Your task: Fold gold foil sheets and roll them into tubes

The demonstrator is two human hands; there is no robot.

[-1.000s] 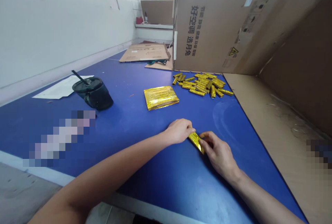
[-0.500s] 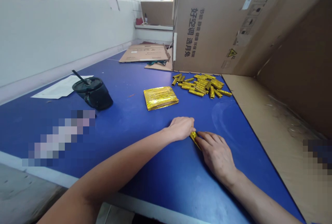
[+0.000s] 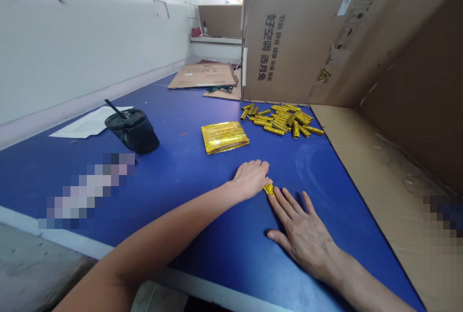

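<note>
A small piece of shiny gold foil (image 3: 268, 189) lies on the blue tabletop between my hands, mostly hidden by fingers. My left hand (image 3: 250, 177) is closed on its far end, knuckles up and thumb toward the foil. With fingers spread and thumb held out, my right hand (image 3: 302, 227) lies nearly flat on the table, its index fingertip touching the near end of the foil. Beyond my left hand rests a flat stack of gold foil sheets (image 3: 224, 137). Farther off to the right is a loose pile of narrow folded gold foil strips (image 3: 280, 120).
A dark lidded mug (image 3: 135, 133) with a straw stands at left, beside white paper (image 3: 85, 124). A large cardboard box (image 3: 289, 37) walls off the back right. Flattened cardboard (image 3: 202, 75) lies at the far end. The blue table's (image 3: 202, 244) edge runs along the right.
My right hand has opened from curled to spread fingers and drawn slightly nearer me, thumb now out to the side. Less of the foil shows. My left hand has barely moved.
</note>
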